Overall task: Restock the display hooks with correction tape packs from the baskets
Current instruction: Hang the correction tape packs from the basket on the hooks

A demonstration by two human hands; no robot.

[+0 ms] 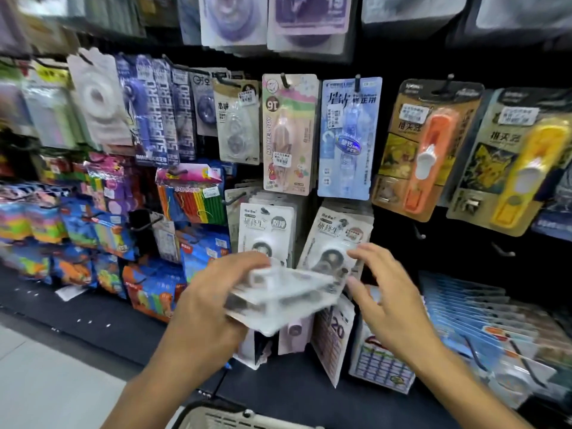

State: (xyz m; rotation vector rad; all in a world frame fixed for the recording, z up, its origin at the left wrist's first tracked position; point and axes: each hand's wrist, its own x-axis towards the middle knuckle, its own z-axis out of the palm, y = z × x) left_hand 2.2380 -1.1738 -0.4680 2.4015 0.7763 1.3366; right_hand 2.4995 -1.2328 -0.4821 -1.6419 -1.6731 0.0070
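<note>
My left hand (213, 301) grips a small stack of white correction tape packs (284, 298), held nearly flat and blurred by motion. My right hand (383, 298) hovers just right of the stack with fingers spread, its fingertips close to the stack's right edge. Right behind the stack, two hooks carry matching white packs: one row (266, 227) on the left and a tilted row (337, 233) on the right. A pale basket (247, 418) shows its rim at the bottom edge, below my arms.
The black pegboard wall holds many hung packs: a pink one (289, 134), a blue one (348, 137), orange (427, 150) and yellow (510, 162) ones. Bare hooks (419, 233) stick out at the right. Colourful packets (192, 196) hang left. A dark shelf ledge (278, 394) runs below.
</note>
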